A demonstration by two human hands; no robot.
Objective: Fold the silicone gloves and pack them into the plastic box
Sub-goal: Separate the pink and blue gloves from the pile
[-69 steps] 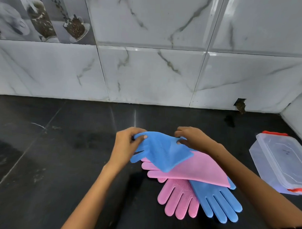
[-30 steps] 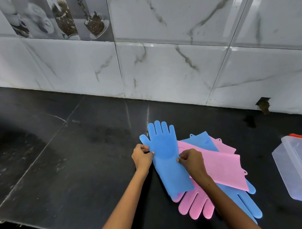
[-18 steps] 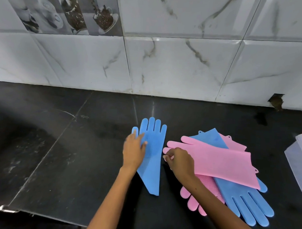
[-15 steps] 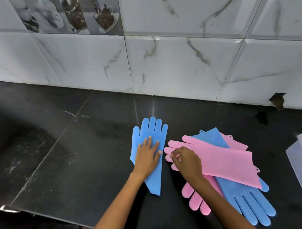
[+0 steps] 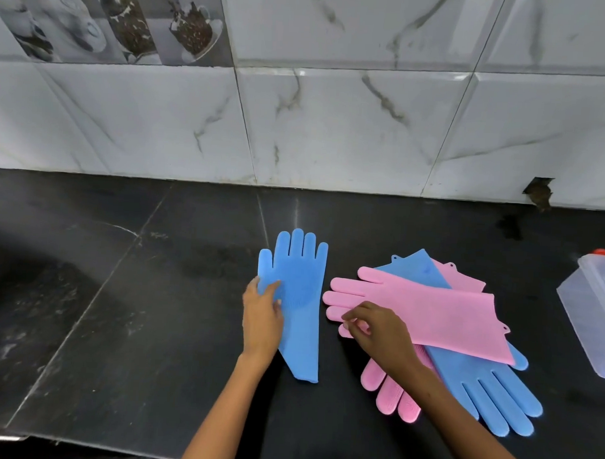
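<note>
A blue silicone glove (image 5: 302, 298) lies flat on the black counter, fingers pointing at the wall. My left hand (image 5: 262, 317) rests open on its left edge. To the right lies a pile: a pink glove (image 5: 428, 311) on top with its fingers pointing left, a second blue glove (image 5: 487, 390) beneath it, and another pink glove (image 5: 391, 394) at the bottom. My right hand (image 5: 376, 329) pinches the top pink glove's fingers. The clear plastic box (image 5: 589, 315) with a red clip stands at the right edge, partly cut off.
The black stone counter (image 5: 137, 309) runs back to a white marble-tiled wall (image 5: 332, 127). The counter's front edge shows at the lower left. A small broken hole (image 5: 539, 196) sits at the base of the wall on the right.
The blue glove was drawn off the pile, laid flat to the left and smoothed by my left hand. My right hand moved onto the pink glove's fingers and pinched them.
</note>
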